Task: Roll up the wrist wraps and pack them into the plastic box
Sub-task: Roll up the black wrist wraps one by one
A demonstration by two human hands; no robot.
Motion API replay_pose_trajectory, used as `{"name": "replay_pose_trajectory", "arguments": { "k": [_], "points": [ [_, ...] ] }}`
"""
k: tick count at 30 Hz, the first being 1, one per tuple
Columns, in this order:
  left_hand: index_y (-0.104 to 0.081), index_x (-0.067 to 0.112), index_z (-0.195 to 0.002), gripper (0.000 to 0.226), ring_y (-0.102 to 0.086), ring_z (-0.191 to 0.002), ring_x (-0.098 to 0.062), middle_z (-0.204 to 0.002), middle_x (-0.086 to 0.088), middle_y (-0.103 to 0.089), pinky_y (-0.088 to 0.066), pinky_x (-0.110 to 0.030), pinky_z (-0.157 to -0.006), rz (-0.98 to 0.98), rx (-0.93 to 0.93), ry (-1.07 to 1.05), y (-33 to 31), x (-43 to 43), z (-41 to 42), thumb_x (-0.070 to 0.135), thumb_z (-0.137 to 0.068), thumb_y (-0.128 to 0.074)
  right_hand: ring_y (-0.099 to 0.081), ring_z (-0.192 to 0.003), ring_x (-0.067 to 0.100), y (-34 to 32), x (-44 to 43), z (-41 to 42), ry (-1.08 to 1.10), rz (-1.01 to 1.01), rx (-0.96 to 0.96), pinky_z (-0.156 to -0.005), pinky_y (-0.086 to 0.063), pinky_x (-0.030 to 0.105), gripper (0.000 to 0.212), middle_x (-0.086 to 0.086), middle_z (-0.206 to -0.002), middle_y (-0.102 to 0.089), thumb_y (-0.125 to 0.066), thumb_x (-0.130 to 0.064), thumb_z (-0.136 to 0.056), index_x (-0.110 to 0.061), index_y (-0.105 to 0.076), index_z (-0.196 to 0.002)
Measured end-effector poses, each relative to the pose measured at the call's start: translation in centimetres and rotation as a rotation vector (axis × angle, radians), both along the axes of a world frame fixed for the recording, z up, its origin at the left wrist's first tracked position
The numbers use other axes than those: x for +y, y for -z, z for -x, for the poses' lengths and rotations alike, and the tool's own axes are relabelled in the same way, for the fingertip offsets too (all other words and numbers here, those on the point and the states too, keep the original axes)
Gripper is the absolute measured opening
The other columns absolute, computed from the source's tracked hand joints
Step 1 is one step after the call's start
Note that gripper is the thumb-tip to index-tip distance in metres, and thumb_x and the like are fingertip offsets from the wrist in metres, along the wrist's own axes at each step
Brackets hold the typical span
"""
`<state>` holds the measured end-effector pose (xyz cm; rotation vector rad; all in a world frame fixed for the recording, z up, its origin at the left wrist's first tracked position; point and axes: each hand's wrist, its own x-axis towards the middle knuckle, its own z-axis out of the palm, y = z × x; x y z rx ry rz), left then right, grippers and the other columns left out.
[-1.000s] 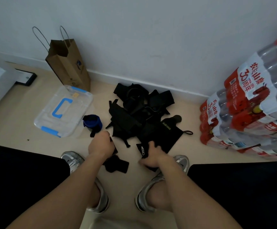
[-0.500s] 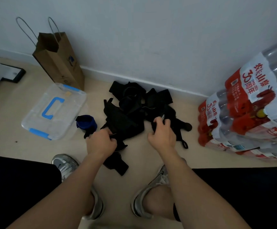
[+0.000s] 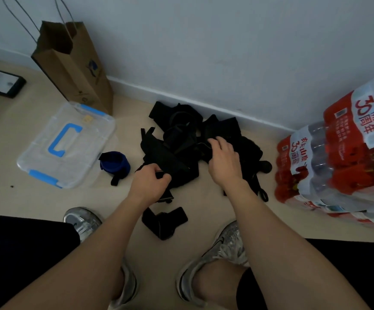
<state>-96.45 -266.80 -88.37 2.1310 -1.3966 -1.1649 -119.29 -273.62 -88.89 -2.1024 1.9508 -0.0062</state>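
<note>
While the left hand (image 3: 149, 185) grips a black fabric wrist wrap (image 3: 167, 196) at the near edge of the black heap (image 3: 177, 144), the right hand (image 3: 224, 163) pinches fabric atop it.

Matt black cloth wraps (image 3: 181, 151) at twelve o'clock; clear glossy plastic box (image 3: 47, 157) at ten; matt brown paper bag (image 3: 74, 70) at eleven; bottles (image 3: 342, 153) in shiny film at three.

The right hand (image 3: 224, 162) now sits farther into the pile of black wrist wraps (image 3: 177, 142), away from the shoe (image 3: 224, 245), fingers curling on fabric; the left hand (image 3: 149, 185) grips its black strap (image 3: 167, 196) closer to the pile.
</note>
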Motion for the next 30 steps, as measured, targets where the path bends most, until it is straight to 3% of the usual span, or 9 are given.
{"name": "replay_pose_trajectory", "arguments": {
  "k": [3, 8, 13, 19, 24, 27, 30],
  "points": [
    [-0.064, 0.015, -0.081, 0.02, -0.06, -0.066, -0.011, -0.071, 0.001, -0.064, -0.038, -0.026, -0.053, 0.004, 0.009, 0.029, 0.3, -0.2, 0.4, 0.028, -0.095, -0.071, -0.051, -0.133, 0.037, 0.4, -1.6, -0.3, -0.058, -0.108, 0.122, -0.104, -0.046, 0.048, 0.058, 0.015, -0.148, -0.056, -0.059, -0.01, -0.103, -0.018, -0.041, -0.157],
    [-0.064, 0.024, -0.076, 0.022, -0.064, -0.068, -0.011, -0.071, 0.003, -0.068, -0.039, -0.026, -0.053, -0.005, -0.009, 0.114, -0.1, -0.6, 0.6, 0.034, -0.094, -0.071, -0.061, -0.117, 0.034, 0.4, -2.6, -0.2, 0.014, -0.099, 0.253, -0.095, -0.047, 0.042, 0.027, 0.013, -0.126, -0.065, -0.066, -0.013, -0.101, -0.016, -0.069, -0.127],
    [-0.07, 0.034, -0.082, 0.016, -0.065, -0.064, -0.008, -0.07, 0.007, -0.07, -0.039, -0.016, -0.048, -0.036, -0.014, 0.195, -1.8, -0.9, -0.2, 0.032, -0.098, -0.069, -0.05, -0.117, 0.033, -3.6, -4.5, -0.8, 0.056, 0.15, -0.035, -0.1, -0.038, 0.044, 0.029, 0.006, -0.122, -0.066, -0.054, -0.028, -0.11, -0.032, -0.077, -0.128],
    [-0.077, 0.028, -0.08, 0.018, -0.068, -0.067, -0.012, -0.07, 0.004, -0.073, -0.051, -0.027, -0.058, -0.012, 0.048, 0.186, -4.1, -0.4, -0.1, 0.03, -0.097, -0.07, -0.049, -0.113, 0.031, -13.6, -4.8, -3.3, 0.127, 0.556, -0.332, -0.084, -0.02, 0.033, 0.023, -0.003, -0.106, -0.067, -0.061, -0.022, -0.102, -0.032, -0.079, -0.112],
    [-0.077, 0.009, -0.083, 0.036, -0.061, -0.059, -0.014, -0.063, 0.001, -0.064, -0.047, -0.031, -0.058, -0.071, 0.102, 0.172, -6.6, 0.2, 0.6, 0.038, -0.1, -0.065, -0.058, -0.102, 0.026, -21.5, -1.9, -3.9, 0.189, 0.809, -0.615, -0.087, -0.035, 0.03, 0.023, -0.004, -0.102, -0.073, -0.061, -0.017, -0.1, -0.021, -0.079, -0.114],
    [-0.065, 0.016, -0.072, 0.036, -0.05, -0.053, -0.013, -0.059, 0.002, -0.053, -0.04, -0.029, -0.055, -0.107, 0.146, 0.16, -7.9, 0.8, 0.4, 0.039, -0.1, -0.064, -0.065, -0.096, 0.027, -23.9, 0.2, -3.2, 0.151, 0.831, -0.699, -0.084, -0.045, 0.027, 0.029, 0.007, -0.105, -0.074, -0.059, -0.006, -0.103, -0.014, -0.079, -0.122],
    [-0.055, 0.021, -0.068, 0.039, -0.048, -0.053, -0.015, -0.055, 0.003, -0.049, -0.038, -0.032, -0.057, -0.114, 0.214, 0.026, -8.9, 1.3, -0.2, 0.044, -0.1, -0.06, -0.068, -0.088, 0.022, -25.0, 1.6, -2.7, 0.183, 0.906, -0.738, -0.083, -0.053, 0.03, 0.03, 0.008, -0.102, -0.076, -0.056, 0.0, -0.102, -0.008, -0.079, -0.12]
  ]
}}
